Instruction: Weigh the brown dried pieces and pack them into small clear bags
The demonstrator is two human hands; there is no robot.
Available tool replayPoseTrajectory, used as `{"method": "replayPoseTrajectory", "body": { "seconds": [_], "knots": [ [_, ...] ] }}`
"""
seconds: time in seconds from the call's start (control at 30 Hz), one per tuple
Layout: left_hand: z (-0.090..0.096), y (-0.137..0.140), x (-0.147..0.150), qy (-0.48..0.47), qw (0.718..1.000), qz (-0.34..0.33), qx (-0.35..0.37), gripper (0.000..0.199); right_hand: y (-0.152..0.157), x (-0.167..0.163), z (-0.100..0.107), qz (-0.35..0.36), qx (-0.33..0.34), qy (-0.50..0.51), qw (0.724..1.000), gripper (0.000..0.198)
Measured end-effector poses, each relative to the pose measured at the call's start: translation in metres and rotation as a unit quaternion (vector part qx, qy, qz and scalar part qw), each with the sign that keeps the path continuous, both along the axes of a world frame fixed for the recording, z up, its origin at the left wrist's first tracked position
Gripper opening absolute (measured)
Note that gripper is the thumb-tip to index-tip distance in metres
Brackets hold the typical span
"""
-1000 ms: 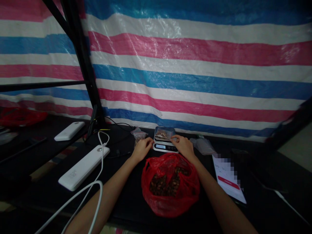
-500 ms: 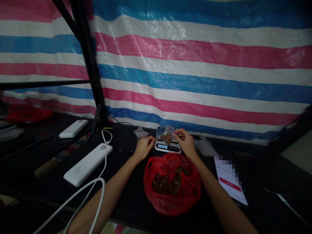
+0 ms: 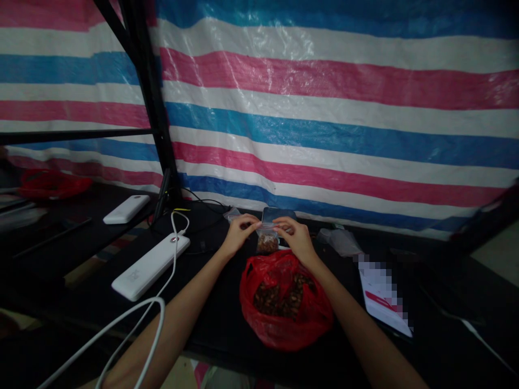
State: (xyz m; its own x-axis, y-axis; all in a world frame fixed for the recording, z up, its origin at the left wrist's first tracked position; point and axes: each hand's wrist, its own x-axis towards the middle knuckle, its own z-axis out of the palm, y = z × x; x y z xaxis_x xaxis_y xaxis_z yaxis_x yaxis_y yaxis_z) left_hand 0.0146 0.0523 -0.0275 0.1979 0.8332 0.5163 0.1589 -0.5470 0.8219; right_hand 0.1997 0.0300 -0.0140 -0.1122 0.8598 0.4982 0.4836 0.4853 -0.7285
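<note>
A striped tarp (image 3: pixel 324 108) in blue, white and pink hangs as a backdrop behind the dark table (image 3: pixel 227 324). A black metal frame post (image 3: pixel 152 102) rises at the left, with a crossbar running off to the left edge. 2 white power banks lie on the left part of the table: the nearer, longer power bank (image 3: pixel 150 267) has a white cable (image 3: pixel 133 329) plugged into it, and the farther power bank (image 3: pixel 126 209) sits beyond it, apart. Thin black wires (image 3: pixel 198 208) trail at the foot of the post. A red bundle (image 3: pixel 51 183) lies at the far left. A white sheet with a red band (image 3: pixel 385 300) lies on the right.
</note>
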Motion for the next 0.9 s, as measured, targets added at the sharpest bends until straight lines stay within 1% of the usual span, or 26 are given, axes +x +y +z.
{"method": "replayPoseTrajectory", "body": {
  "seconds": [0.1, 0.2, 0.27, 0.37, 0.43, 0.6, 0.67, 0.77, 0.83, 0.9],
  "knots": [
    [-0.003, 0.002, 0.002, -0.022, 0.998, -0.031, -0.045, 0.026, 0.002, 0.001, -0.004, -0.001, -0.001, 0.024, 1.000, 0.021],
    [-0.007, 0.004, 0.003, -0.037, 0.996, -0.049, -0.058, 0.024, 0.004, 0.003, -0.006, -0.009, -0.002, 0.053, 0.999, 0.020],
    [-0.010, 0.007, 0.002, -0.043, 0.996, -0.032, -0.077, 0.025, 0.005, 0.003, -0.008, -0.011, -0.004, 0.055, 0.998, 0.021],
    [-0.015, 0.010, 0.001, -0.058, 0.991, 0.007, -0.119, 0.029, 0.006, 0.004, -0.011, -0.013, -0.003, 0.030, 0.999, 0.022],
    [-0.017, 0.011, 0.001, -0.066, 0.989, 0.007, -0.128, 0.031, 0.005, 0.005, -0.011, -0.024, -0.006, 0.005, 1.000, 0.021],
    [-0.023, 0.012, 0.004, -0.075, 0.992, -0.010, -0.100, 0.026, 0.002, 0.005, -0.009, -0.087, -0.020, -0.066, 0.994, 0.020],
    [-0.026, 0.011, 0.004, -0.062, 0.994, -0.010, -0.085, 0.024, 0.001, 0.004, -0.009, -0.096, -0.032, -0.084, 0.991, 0.020],
    [-0.027, 0.008, 0.004, -0.023, 0.998, 0.032, -0.050, 0.023, 0.000, 0.000, -0.009, -0.080, -0.055, -0.077, 0.992, 0.021],
    [-0.024, 0.005, 0.003, 0.008, 0.998, 0.067, -0.019, 0.023, 0.000, -0.002, -0.009, -0.068, -0.063, -0.063, 0.994, 0.021],
    [-0.022, 0.001, 0.002, 0.032, 0.996, 0.086, 0.002, 0.023, -0.001, -0.003, -0.009, -0.066, -0.076, -0.055, 0.993, 0.020]
  ]
}}
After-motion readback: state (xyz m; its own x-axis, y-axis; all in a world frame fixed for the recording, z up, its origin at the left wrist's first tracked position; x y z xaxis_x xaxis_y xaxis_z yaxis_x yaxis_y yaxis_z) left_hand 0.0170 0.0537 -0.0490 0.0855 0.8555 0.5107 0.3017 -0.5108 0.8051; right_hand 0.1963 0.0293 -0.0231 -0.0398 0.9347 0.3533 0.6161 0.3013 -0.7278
